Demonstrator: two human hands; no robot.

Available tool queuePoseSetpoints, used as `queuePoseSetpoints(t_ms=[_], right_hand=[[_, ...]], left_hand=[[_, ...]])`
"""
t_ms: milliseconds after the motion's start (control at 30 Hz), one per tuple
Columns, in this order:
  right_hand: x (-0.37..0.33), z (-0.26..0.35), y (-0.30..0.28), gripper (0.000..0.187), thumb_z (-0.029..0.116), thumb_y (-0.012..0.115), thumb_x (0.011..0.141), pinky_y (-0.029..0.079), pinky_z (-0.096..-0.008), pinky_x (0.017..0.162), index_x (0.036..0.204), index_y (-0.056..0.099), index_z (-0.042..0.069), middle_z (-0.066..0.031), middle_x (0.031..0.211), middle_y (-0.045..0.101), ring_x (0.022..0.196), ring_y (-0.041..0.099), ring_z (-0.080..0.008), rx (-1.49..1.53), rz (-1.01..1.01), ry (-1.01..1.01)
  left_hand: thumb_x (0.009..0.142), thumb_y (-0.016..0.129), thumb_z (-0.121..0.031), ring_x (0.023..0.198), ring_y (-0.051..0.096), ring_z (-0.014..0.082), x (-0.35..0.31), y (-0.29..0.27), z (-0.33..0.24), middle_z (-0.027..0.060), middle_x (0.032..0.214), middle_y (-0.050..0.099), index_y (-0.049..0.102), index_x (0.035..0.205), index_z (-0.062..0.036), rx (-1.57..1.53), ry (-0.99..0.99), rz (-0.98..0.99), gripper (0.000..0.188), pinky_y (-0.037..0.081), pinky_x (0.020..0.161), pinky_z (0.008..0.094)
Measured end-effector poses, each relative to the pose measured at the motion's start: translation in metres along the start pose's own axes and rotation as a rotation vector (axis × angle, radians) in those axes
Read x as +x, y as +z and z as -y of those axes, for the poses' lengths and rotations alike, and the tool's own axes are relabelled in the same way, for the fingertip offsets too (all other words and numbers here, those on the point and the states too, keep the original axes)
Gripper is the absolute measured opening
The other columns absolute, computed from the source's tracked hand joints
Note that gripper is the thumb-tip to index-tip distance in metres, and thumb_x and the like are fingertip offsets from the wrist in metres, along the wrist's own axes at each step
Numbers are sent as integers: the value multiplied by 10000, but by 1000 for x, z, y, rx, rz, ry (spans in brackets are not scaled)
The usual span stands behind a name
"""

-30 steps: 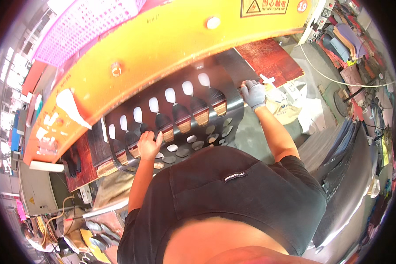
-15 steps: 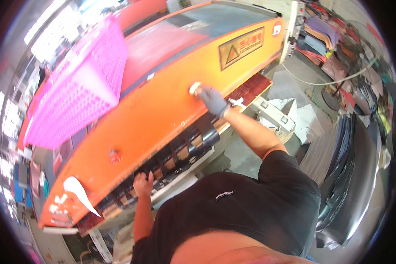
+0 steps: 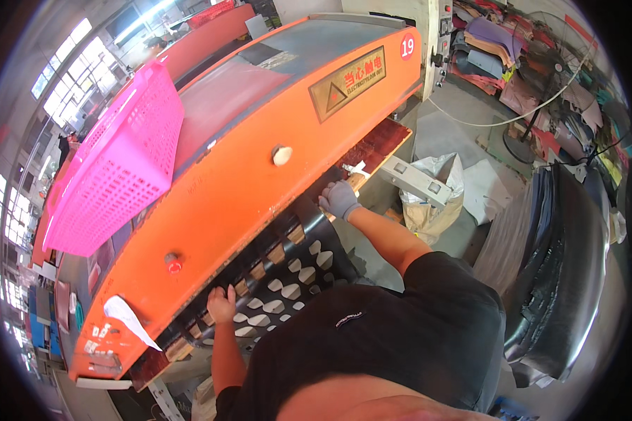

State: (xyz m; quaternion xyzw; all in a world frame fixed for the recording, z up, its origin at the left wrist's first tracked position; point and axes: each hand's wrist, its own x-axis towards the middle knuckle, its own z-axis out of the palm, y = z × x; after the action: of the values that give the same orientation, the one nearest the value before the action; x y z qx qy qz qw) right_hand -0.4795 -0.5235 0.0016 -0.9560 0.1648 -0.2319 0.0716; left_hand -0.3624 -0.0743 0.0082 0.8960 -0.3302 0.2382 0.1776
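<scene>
A black sheet [image 3: 328, 237] with rows of cut-out holes hangs from the slot of an orange press machine [image 3: 225, 186], in front of my body. My right hand [image 3: 339, 200], in a grey glove, has its fingers curled at the sheet's right upper edge, beside the wooden board [image 3: 376, 151] under the press. My bare left hand [image 3: 222, 304] is closed at the sheet's left part, close to the machine's lower edge. Its fingertips are partly hidden. Above the hands, a pale round knob [image 3: 281, 155] and a red button [image 3: 173, 264] sit on the machine's front.
A pink plastic basket [image 3: 119, 165] stands on the machine's top at the left. To the right are a grey switch box [image 3: 416, 181], a white sack [image 3: 435, 210], and a stack of dark sheets [image 3: 548, 266]. Coloured scraps [image 3: 495, 38] and a fan stand [image 3: 519, 144] lie farther back.
My right hand has left the pale knob and come down to the black sheet's right edge. More of the sheet and its holes now shows. My left hand stays near the slot.
</scene>
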Motion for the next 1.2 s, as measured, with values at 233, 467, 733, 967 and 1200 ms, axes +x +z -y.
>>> queuePoseSetpoints(t_ms=[233,467,733,967,1200], right_hand=[[1,-2,-19,368,375,459,818,447,-428,799,803,695,93,-114,860,644,876,609,-296,62,218,54],[-82,-19,-25,301,315,523,793,460,-442,707,692,669,72,-137,743,624,736,596,-317,137,-148,-57],[-110,24,-88,374,365,615,815,457,-412,827,997,616,38,-177,979,615,948,581,-336,436,-204,162],[-64,119,-86,602,430,662,730,414,-420,946,1181,506,63,-169,1247,498,1138,484,-344,247,44,86],[-87,111,-96,316,300,673,717,493,-369,801,915,594,66,-132,979,604,922,601,-278,288,249,17]], left_hand=[[828,614,-332,677,536,362,1,-4,-6,148,672,517,477,618,-30,-1,-57,33,393,431,595,467],[822,624,-321,699,541,342,-63,-34,-46,137,690,516,492,640,-38,15,18,1,361,447,613,447],[791,649,-310,725,545,322,-138,-93,-108,126,719,528,512,659,-37,-54,-31,80,332,451,630,439],[745,701,-251,670,518,303,-210,-127,-148,105,678,481,470,625,-55,-121,-13,124,326,427,569,407],[676,733,-234,641,496,277,-275,-147,-179,88,653,435,450,610,-70,-163,-49,132,334,416,550,386]])
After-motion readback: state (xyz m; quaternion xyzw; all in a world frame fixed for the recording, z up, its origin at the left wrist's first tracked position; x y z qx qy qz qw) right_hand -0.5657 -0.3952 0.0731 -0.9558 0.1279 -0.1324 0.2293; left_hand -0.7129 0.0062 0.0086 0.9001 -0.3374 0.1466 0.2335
